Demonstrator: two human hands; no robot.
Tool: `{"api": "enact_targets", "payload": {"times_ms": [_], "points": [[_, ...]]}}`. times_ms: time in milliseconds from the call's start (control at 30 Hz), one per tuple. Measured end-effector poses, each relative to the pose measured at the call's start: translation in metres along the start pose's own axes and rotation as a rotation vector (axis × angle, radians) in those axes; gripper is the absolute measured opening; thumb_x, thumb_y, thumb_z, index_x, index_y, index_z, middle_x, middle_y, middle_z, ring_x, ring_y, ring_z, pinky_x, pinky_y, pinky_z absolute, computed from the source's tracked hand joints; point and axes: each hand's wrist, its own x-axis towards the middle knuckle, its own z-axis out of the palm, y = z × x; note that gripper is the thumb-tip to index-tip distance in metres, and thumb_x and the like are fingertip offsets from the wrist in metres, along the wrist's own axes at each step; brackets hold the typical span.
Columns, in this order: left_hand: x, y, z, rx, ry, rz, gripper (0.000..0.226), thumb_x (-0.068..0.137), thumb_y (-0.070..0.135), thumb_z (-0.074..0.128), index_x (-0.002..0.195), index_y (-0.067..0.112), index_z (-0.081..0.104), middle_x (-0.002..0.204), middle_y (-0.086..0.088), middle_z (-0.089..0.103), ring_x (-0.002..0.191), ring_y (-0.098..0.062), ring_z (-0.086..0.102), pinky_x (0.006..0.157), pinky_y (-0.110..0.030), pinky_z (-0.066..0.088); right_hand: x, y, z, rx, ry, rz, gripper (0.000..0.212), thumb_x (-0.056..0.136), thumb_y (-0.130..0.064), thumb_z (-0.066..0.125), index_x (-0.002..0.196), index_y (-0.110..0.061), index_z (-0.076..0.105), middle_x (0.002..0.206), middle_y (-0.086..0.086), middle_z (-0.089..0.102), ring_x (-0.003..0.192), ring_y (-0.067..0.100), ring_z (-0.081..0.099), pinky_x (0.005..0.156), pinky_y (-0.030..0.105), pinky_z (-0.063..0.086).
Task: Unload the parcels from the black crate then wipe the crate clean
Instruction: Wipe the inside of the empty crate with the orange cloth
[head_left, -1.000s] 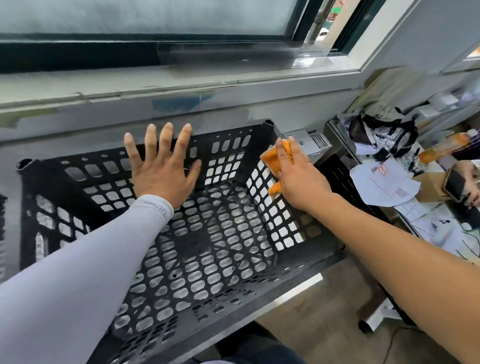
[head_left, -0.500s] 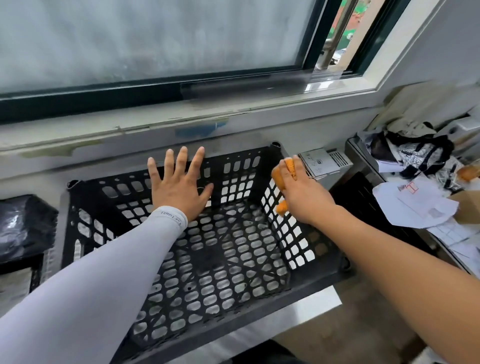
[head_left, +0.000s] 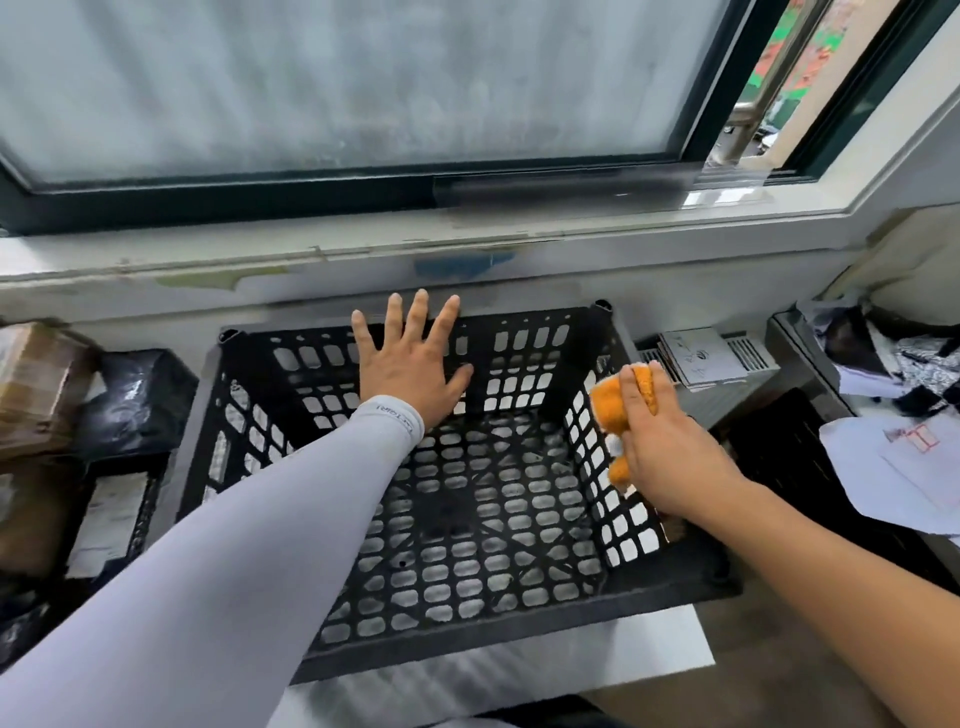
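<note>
Two hands, left hand (head_left: 410, 366) bracing crate (head_left: 524, 631), right hand (head_left: 670, 447) wiping

Black crate (head_left: 519, 644), lattice of rounded slots. Orange cloth (head_left: 610, 402) with a white patch. Pale grey sleeve (head_left: 249, 561). Black glossy parcel (head_left: 130, 405); brown taped parcel (head_left: 31, 379). White papers (head_left: 893, 467), red stamp.

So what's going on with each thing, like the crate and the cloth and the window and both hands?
Black crate: upright, no parcels inside.
Orange cloth: bunched, pressed on the crate's right wall.
Right hand: grips the cloth.
Left hand: fingers spread, flat on the crate's far wall.
Window: slid partly open at the right.
Black parcel: out of the crate, lying to its left.
</note>
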Motion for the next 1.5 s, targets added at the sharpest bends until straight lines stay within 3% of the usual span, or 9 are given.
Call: {"api": "enact_targets", "payload": {"times_ms": [200,333,467,767,933,1067,1167,1333,1500], "points": [[0.000,0.002,-0.003,0.007,-0.032,-0.018,0.084,0.098,0.072,0.034,0.161,0.043,-0.013,0.174,0.000,-0.004,0.159,-0.032,-0.006,0.121,-0.070,-0.006,0.035,-0.007,-0.017,0.000,-0.004,-0.026,0.095,0.104,-0.034,0.055,0.162,-0.020,-0.020,0.167,0.011,-0.029,0.151,0.042,0.026,0.115,0.050,0.037],[-0.001,0.007,-0.002,0.013,-0.039,-0.034,0.084,0.097,0.073,0.034,0.161,0.043,-0.012,0.174,0.000,-0.003,0.159,-0.032,-0.006,0.121,-0.070,-0.006,0.058,-0.006,-0.019,0.027,0.001,-0.017,0.101,0.101,-0.037,0.060,0.162,-0.021,-0.018,0.167,0.011,-0.026,0.142,0.046,0.039,0.110,0.054,0.040],[-0.001,0.010,0.000,0.003,-0.013,-0.046,0.085,0.096,0.074,0.036,0.161,0.044,-0.010,0.174,-0.001,-0.001,0.159,-0.033,-0.005,0.121,-0.070,-0.006,0.058,0.000,-0.014,0.017,0.023,-0.048,0.108,0.097,-0.045,0.065,0.161,-0.020,-0.019,0.167,0.012,-0.027,0.143,0.044,0.039,0.107,0.053,0.044],[-0.002,0.008,0.002,-0.013,0.007,-0.033,0.084,0.096,0.073,0.035,0.160,0.044,-0.011,0.174,-0.001,-0.002,0.159,-0.033,-0.006,0.121,-0.069,-0.007,0.042,-0.012,-0.017,-0.019,0.040,0.034,0.107,0.098,-0.033,0.067,0.162,-0.022,-0.018,0.166,0.012,-0.030,0.113,0.040,0.057,0.090,0.049,0.052],[0.000,0.008,0.003,-0.007,0.009,-0.020,0.084,0.097,0.074,0.032,0.161,0.042,-0.012,0.174,-0.002,-0.003,0.159,-0.033,-0.007,0.121,-0.069,-0.006,0.021,-0.013,-0.017,0.001,0.018,0.060,0.101,0.100,-0.030,0.062,0.162,-0.024,-0.018,0.166,0.009,-0.031,0.122,0.042,0.054,0.098,0.052,0.050],[0.002,0.013,0.008,0.024,0.029,-0.025,0.086,0.096,0.076,0.026,0.162,0.038,-0.015,0.173,-0.002,-0.010,0.158,-0.037,-0.011,0.120,-0.069,-0.010,-0.006,-0.006,-0.005,-0.025,0.011,0.042,0.091,0.103,-0.023,0.053,0.163,-0.023,-0.016,0.165,0.010,-0.032,0.121,0.039,0.055,0.093,0.051,0.053],[0.006,0.025,0.008,0.045,0.049,0.093,0.085,0.097,0.075,0.026,0.162,0.038,-0.015,0.174,-0.002,-0.009,0.159,-0.035,-0.008,0.122,-0.067,-0.008,-0.016,-0.002,0.001,-0.064,0.015,0.035,0.096,0.101,-0.023,0.059,0.163,-0.022,-0.015,0.165,0.012,-0.032,0.121,0.036,0.056,0.093,0.047,0.053],[0.007,0.046,0.008,-0.020,0.030,0.099,0.086,0.096,0.076,0.030,0.163,0.040,-0.009,0.174,-0.003,-0.002,0.158,-0.039,-0.006,0.123,-0.065,-0.009,-0.003,-0.005,0.000,-0.023,0.027,0.041,0.107,0.097,-0.025,0.067,0.162,-0.024,-0.018,0.165,0.008,-0.033,0.145,0.040,0.035,0.107,0.052,0.047],[0.006,0.037,0.008,0.018,0.009,0.124,0.091,0.094,0.077,0.034,0.161,0.040,-0.015,0.174,-0.003,-0.005,0.158,-0.038,-0.007,0.123,-0.065,-0.005,0.031,-0.012,-0.012,0.103,0.083,0.034,0.109,0.097,-0.035,0.068,0.162,-0.023,-0.019,0.169,0.003,-0.025,0.153,0.038,0.022,0.116,0.055,0.035]]}}
